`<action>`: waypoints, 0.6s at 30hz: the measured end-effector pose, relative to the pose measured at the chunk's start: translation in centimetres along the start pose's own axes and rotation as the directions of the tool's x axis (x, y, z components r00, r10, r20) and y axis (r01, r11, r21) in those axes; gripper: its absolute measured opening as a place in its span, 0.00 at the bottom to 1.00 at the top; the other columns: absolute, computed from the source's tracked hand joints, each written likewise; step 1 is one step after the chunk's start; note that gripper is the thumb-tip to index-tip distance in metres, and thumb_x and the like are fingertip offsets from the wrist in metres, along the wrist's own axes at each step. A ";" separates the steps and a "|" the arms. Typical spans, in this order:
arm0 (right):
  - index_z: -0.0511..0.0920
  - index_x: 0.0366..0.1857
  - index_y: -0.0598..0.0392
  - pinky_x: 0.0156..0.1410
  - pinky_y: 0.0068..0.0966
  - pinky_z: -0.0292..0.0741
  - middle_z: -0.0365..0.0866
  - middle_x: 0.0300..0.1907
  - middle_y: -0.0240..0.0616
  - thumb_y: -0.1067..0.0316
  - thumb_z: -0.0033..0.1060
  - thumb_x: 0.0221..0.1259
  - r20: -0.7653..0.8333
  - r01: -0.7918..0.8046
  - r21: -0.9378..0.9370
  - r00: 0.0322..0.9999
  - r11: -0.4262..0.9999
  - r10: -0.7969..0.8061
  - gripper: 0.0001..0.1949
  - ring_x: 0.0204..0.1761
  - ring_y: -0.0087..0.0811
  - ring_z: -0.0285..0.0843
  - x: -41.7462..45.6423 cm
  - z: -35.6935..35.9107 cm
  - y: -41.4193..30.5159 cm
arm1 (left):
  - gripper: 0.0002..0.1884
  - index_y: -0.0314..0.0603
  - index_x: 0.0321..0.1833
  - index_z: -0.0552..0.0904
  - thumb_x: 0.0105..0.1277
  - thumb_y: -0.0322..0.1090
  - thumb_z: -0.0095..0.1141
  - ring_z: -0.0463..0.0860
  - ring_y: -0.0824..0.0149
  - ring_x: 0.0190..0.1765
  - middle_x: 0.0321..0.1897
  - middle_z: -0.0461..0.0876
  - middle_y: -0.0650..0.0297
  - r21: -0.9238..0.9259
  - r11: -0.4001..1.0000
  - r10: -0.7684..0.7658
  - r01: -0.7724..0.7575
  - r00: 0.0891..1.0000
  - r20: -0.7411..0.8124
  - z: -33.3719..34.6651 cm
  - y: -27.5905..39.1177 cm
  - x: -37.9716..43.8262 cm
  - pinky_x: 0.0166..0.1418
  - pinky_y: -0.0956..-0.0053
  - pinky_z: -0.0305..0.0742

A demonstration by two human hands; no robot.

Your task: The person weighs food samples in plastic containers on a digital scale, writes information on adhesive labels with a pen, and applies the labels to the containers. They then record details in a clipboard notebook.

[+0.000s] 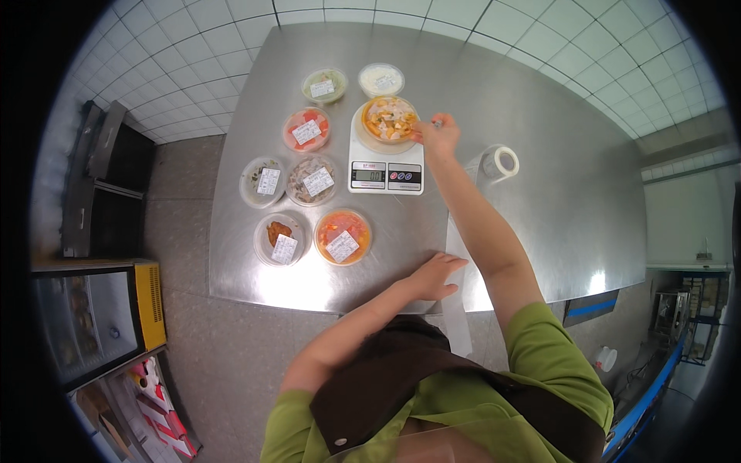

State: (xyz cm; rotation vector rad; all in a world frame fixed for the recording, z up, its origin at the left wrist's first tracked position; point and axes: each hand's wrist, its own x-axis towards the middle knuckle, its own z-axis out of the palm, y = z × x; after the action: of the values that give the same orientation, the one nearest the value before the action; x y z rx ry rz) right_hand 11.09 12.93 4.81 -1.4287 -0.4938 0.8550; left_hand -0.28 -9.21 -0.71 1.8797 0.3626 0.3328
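A round clear tub of orange and pale food (389,117) stands on the platform of a white digital kitchen scale (356,156). My right hand (438,134) is at the tub's right edge, with a small pen-like object between its fingers; whether it grips the tub is unclear. My left hand (434,276) rests with fingers apart at the table's near edge, touching a pale strip of label backing (457,307). That strip runs past my right forearm towards a label roll (501,162). Left of the scale, a tub of red pieces (307,129) and a tub of orange-red food (343,237) bear printed labels.
On the steel table (556,191) also stand labelled tubs of white food (381,80), green food (325,85), greyish pieces (311,180), leafy bits (263,182) and a browned piece (279,239). Tiled walls border the table's far side. A glass-fronted cooler (92,318) stands at left.
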 end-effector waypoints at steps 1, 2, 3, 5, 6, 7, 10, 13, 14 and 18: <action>0.71 0.39 0.62 0.20 0.24 0.77 0.73 0.34 0.40 0.87 0.68 0.44 -0.010 0.002 0.001 1.000 1.000 -0.002 0.19 0.21 0.30 0.80 -0.1 0.0 0.0 | 0.33 0.35 0.69 0.71 0.56 0.31 0.59 0.68 0.48 0.67 0.65 0.73 0.50 -0.001 1.000 0.031 -0.031 1.000 -0.006 0.2 -0.3 -0.1 0.72 0.59 0.62; 0.70 0.39 0.62 0.20 0.24 0.77 0.73 0.35 0.41 0.87 0.68 0.44 -0.021 0.005 0.002 1.000 1.000 -0.005 0.19 0.22 0.30 0.80 -0.2 0.0 0.0 | 0.33 0.35 0.68 0.72 0.56 0.31 0.60 0.68 0.48 0.67 0.65 0.73 0.49 0.004 0.999 0.047 -0.047 0.999 -0.006 0.4 -0.5 -0.3 0.72 0.59 0.62; 0.70 0.39 0.62 0.20 0.24 0.77 0.74 0.35 0.41 0.87 0.68 0.44 -0.034 0.008 0.003 0.999 1.000 -0.008 0.19 0.23 0.30 0.81 -0.3 -0.1 0.1 | 0.32 0.34 0.67 0.72 0.55 0.31 0.60 0.67 0.48 0.67 0.65 0.72 0.49 0.009 0.998 0.065 -0.065 0.998 -0.003 0.4 -0.5 -0.3 0.72 0.59 0.62; 0.67 0.36 0.56 0.25 0.25 0.80 0.77 0.31 0.42 0.87 0.68 0.45 -0.035 0.022 -0.041 0.999 0.999 -0.023 0.19 0.26 0.33 0.83 -0.5 -0.5 0.2 | 0.32 0.33 0.66 0.73 0.54 0.31 0.60 0.67 0.48 0.68 0.66 0.71 0.49 0.042 0.994 0.100 -0.101 0.995 0.019 0.4 -0.5 -0.6 0.72 0.60 0.63; 0.66 0.35 0.53 0.27 0.25 0.82 0.79 0.30 0.42 0.87 0.68 0.46 -0.033 0.029 -0.063 0.999 0.998 -0.031 0.20 0.27 0.35 0.83 -0.6 -0.8 0.2 | 0.32 0.32 0.66 0.73 0.54 0.30 0.61 0.67 0.49 0.68 0.67 0.70 0.49 0.070 0.991 0.116 -0.118 0.993 0.035 0.4 -0.4 -0.6 0.73 0.60 0.63; 0.68 0.36 0.55 0.26 0.25 0.81 0.79 0.30 0.41 0.85 0.69 0.46 -0.007 0.025 -0.022 1.000 0.999 -0.025 0.19 0.26 0.32 0.82 -0.6 -1.2 0.2 | 0.32 0.31 0.65 0.73 0.54 0.30 0.62 0.66 0.49 0.69 0.68 0.69 0.50 0.098 0.986 0.132 -0.136 0.990 0.053 0.4 -0.3 -0.6 0.73 0.61 0.63; 0.72 0.37 0.58 0.25 0.26 0.78 0.80 0.29 0.38 0.80 0.74 0.47 0.041 0.063 -0.066 0.997 0.996 -0.060 0.17 0.25 0.28 0.80 -1.3 -3.2 -0.3 | 0.32 0.30 0.65 0.73 0.53 0.31 0.62 0.65 0.51 0.70 0.71 0.67 0.51 0.162 0.970 0.170 -0.181 0.982 0.079 0.6 0.2 -1.0 0.74 0.63 0.62; 0.74 0.34 0.52 0.31 0.33 0.76 0.80 0.25 0.36 0.70 0.78 0.49 0.039 0.262 -0.527 0.958 0.809 -0.285 0.16 0.28 0.32 0.82 -3.3 -6.9 -1.7 | 0.33 0.30 0.65 0.72 0.53 0.31 0.63 0.63 0.53 0.72 0.73 0.63 0.52 0.308 0.936 0.128 -0.171 0.980 0.153 0.5 0.6 -1.4 0.76 0.65 0.60; 0.74 0.33 0.50 0.33 0.35 0.75 0.81 0.24 0.37 0.66 0.78 0.50 0.058 0.325 -0.713 0.910 0.622 -0.410 0.16 0.29 0.35 0.82 -4.3 -8.3 -1.8 | 0.34 0.30 0.66 0.71 0.54 0.32 0.62 0.63 0.53 0.72 0.73 0.63 0.52 0.338 0.926 0.121 -0.169 0.980 0.158 0.4 0.6 -1.8 0.76 0.64 0.60; 0.74 0.35 0.49 0.35 0.40 0.72 0.81 0.26 0.40 0.60 0.76 0.53 0.079 0.381 -0.860 0.757 0.339 -0.649 0.16 0.31 0.44 0.80 -6.0 -14.4 -1.0 | 0.36 0.31 0.69 0.67 0.56 0.34 0.62 0.61 0.55 0.73 0.74 0.61 0.54 0.469 0.859 0.151 -0.205 0.977 0.150 1.0 1.3 -2.0 0.77 0.63 0.58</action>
State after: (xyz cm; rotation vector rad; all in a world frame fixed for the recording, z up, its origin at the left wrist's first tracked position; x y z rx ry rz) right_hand 18.34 -0.89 5.22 -2.0474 -1.1905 -0.2443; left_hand -1.62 -11.29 0.11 2.4237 0.2063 0.2777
